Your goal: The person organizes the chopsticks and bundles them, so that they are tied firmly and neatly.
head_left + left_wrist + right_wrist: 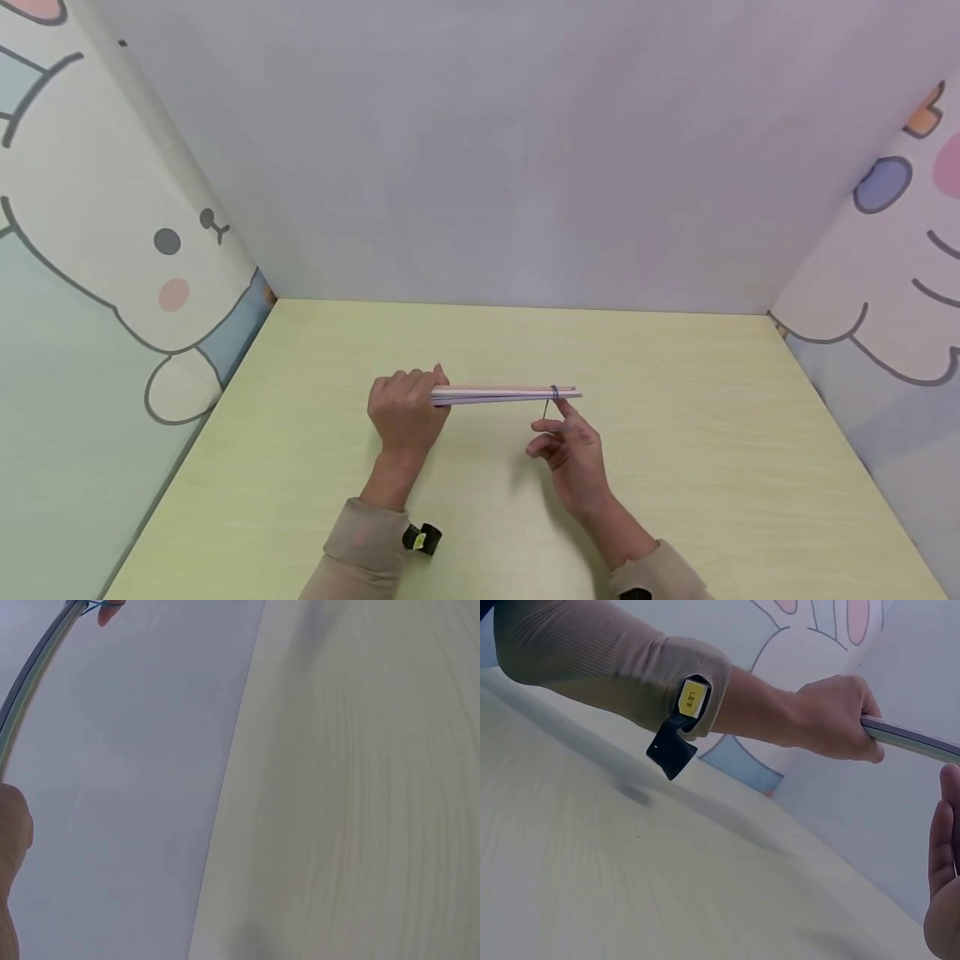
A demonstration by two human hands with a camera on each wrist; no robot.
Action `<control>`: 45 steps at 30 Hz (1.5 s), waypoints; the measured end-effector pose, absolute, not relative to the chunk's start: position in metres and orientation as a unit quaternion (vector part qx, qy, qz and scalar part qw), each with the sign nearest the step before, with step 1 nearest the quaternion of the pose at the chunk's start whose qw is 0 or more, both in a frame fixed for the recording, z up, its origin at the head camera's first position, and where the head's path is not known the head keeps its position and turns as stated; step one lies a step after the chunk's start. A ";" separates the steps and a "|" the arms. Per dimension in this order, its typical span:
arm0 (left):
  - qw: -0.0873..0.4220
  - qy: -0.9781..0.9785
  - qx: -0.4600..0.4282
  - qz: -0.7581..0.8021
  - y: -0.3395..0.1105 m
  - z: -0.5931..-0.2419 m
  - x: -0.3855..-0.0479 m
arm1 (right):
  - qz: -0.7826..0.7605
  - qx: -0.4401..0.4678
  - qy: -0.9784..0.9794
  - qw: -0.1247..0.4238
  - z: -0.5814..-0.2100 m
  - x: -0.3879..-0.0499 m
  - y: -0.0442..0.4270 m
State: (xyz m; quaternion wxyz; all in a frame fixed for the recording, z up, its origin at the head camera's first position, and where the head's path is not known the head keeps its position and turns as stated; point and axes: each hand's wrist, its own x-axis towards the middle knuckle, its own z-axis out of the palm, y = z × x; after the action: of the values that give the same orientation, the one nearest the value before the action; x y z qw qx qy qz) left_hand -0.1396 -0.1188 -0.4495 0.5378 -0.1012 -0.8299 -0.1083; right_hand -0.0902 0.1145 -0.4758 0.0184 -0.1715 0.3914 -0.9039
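Observation:
My left hand (408, 408) grips one end of a bundle of long thin pastel sticks (487, 394), pink, white and lavender, held level above the table. Around their right end is a thin dark blue band (554, 392), likely elastic. One strand of it runs down, taut, to the bent fingers of my right hand (577, 467), whose index fingertip is at the sticks. In the left wrist view the band (94, 604) looks blue-green beside a fingertip. The right wrist view shows the left fist round the sticks (911, 741); the band is out of sight there.
Below both hands lies a pale yellow wood-grain table (675, 433). A plain grey-white wall (517, 167) stands behind it, with cartoon-printed panels (112, 208) at the sides. A black strap with a yellow label (422, 540) sits on the left cuff.

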 end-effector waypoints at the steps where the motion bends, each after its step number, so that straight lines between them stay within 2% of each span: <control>1: 0.539 -0.829 -0.103 -0.109 -0.119 -0.449 -0.140 | -0.909 -0.177 0.375 0.024 -0.476 -0.090 0.115; 10: 0.545 -0.823 -0.117 -0.110 -0.121 -0.451 -0.140 | -0.911 -0.250 0.326 0.034 -0.480 -0.093 0.121; 19: 0.551 -0.817 -0.125 -0.112 -0.122 -0.452 -0.143 | -0.904 -0.216 0.367 0.024 -0.475 -0.100 0.129; 28: 0.555 -0.813 -0.138 -0.114 -0.122 -0.453 -0.143 | -0.881 -0.232 0.412 0.009 -0.474 -0.107 0.135; 40: 0.559 -0.810 -0.145 -0.100 -0.124 -0.454 -0.144 | -0.782 -0.249 0.566 -0.075 -0.471 -0.114 0.145; 45: 0.566 -0.804 -0.154 -0.097 -0.123 -0.451 -0.143 | -0.759 -0.259 0.592 -0.077 -0.467 -0.117 0.150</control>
State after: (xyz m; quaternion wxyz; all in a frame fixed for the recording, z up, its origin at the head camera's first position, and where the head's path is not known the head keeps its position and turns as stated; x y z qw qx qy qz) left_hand -0.1428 -0.1232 -0.4511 0.5662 -0.1540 -0.8039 -0.0974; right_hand -0.1174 0.1497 -0.4675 -0.0767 -0.2586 0.5924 -0.7591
